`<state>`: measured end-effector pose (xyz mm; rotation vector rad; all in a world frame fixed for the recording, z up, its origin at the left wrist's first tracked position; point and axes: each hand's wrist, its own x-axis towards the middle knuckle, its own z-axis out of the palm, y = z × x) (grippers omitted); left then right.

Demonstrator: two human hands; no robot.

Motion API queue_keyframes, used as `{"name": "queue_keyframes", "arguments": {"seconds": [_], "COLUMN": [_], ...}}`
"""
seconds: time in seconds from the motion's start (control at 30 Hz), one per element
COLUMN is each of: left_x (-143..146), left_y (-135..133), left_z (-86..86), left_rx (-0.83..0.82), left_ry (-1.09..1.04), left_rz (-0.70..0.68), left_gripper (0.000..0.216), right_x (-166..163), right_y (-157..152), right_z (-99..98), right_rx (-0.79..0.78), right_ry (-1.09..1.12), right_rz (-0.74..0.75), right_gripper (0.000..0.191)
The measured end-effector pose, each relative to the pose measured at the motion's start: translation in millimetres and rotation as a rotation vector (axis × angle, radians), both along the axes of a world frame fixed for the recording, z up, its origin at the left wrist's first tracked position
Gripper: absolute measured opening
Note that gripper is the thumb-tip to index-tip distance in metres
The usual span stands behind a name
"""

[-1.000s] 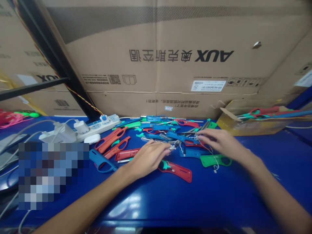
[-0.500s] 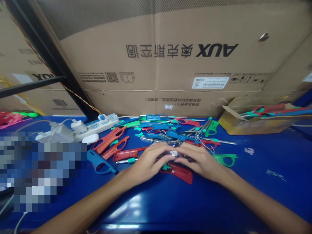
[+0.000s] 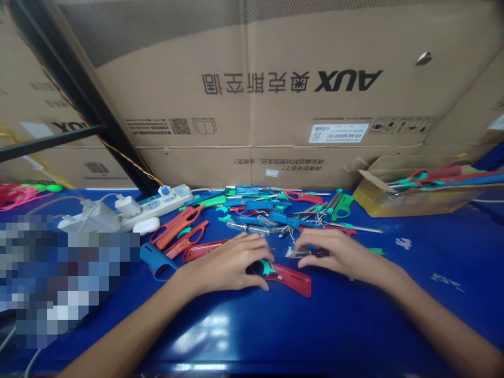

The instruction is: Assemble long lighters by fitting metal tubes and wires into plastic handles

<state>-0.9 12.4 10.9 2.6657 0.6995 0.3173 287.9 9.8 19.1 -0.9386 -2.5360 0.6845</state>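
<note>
My left hand [image 3: 230, 262] lies over the trigger-loop end of a red lighter shell [image 3: 297, 282], thumb and fingers apart. A green piece [image 3: 268, 266] and a thin white wire show in the shell between them. Whether the hand touches the shell I cannot tell. My right hand [image 3: 334, 254] is closed, just above and to the right of the shell. It pinches a small lighter part [image 3: 293, 253] with a pale, clear-looking end and a dark end. Fingers hide most of it.
Several blue lighter shells [image 3: 268, 205] and metal tubes lie in a heap behind my hands. Orange shells [image 3: 177, 226] are at the left, near a white power strip [image 3: 161, 202]. An open carton [image 3: 413, 202] with lighters stands at right, against large cardboard [image 3: 252, 115].
My hands, close together over a small round metal end before, have parted. The left moved down and left to the red shell; the right moved slightly right with the small part.
</note>
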Motion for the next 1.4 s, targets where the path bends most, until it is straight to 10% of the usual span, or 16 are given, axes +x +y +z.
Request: {"name": "queue_keyframes", "arguments": {"seconds": [1.4], "left_x": [13.8], "left_y": [-7.3], "left_z": [-13.5], "left_rx": [0.203], "left_ry": [0.027], "left_rz": [0.059], "left_gripper": [0.047], "right_x": [-8.0], "right_y": [-4.1], "right_z": [-4.1], "right_rx": [0.102], "right_ry": [-0.216], "right_rz": [0.033], "right_gripper": [0.033]}}
